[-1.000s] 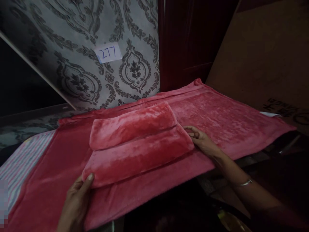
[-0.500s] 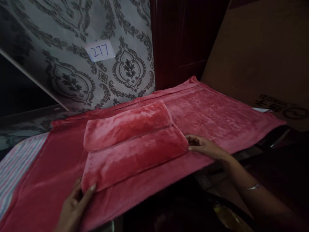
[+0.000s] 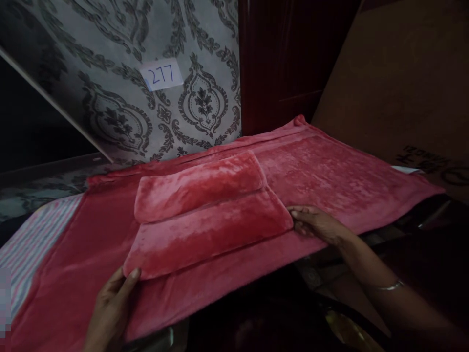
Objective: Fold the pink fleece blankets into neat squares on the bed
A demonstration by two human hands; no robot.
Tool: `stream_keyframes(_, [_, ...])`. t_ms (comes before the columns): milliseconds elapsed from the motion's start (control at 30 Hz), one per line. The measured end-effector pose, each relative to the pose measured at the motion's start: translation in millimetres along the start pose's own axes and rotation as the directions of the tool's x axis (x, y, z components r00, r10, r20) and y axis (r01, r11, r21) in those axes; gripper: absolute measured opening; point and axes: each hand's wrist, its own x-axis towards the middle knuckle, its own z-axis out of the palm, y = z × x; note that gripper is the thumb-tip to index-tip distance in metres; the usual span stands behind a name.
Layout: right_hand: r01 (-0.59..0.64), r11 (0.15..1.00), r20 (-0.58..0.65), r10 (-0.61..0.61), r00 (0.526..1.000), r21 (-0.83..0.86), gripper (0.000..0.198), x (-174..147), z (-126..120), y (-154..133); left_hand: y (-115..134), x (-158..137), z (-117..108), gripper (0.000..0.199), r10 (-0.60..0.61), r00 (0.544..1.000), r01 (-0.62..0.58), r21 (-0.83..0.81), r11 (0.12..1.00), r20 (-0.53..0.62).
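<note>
- The left hand (image 3: 112, 303) is holding a narrow grip on the near left corner of the folded red cloth (image 3: 212, 232); the right hand (image 3: 317, 224) is pinching its near right corner, fingertips partly hidden.
- The folded cloth is lying between and beyond both grips.
- Even, gentle tension between the grips is probably serving best; lopsided pulling would likely be skewing the layers.
- Under the grips, a spread red cloth (image 3: 348, 188) is covering the surface; a striped cloth (image 3: 47, 237) is showing left of the left grip.
- Beyond them, a patterned wall (image 3: 120, 36) is bearing a "277" card (image 3: 161, 74).
</note>
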Motion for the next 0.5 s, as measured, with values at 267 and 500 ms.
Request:
stream_keyframes(267, [-0.003,0.998,0.129,0.010,0.992,-0.060,0.052,3.4,4.3,-10.6,9.2,-0.8,-2.5,0.070,0.018,0.995,-0.037,0.200,0.979,0.097])
stream_keyframes(500, [-0.010,1.000,0.125,0.012,0.992,-0.014,0.065,6.2,12.0,-7.6,-1.8,-1.9,4.5,0.073,0.037,0.998,-0.034,-0.062,0.998,0.048])
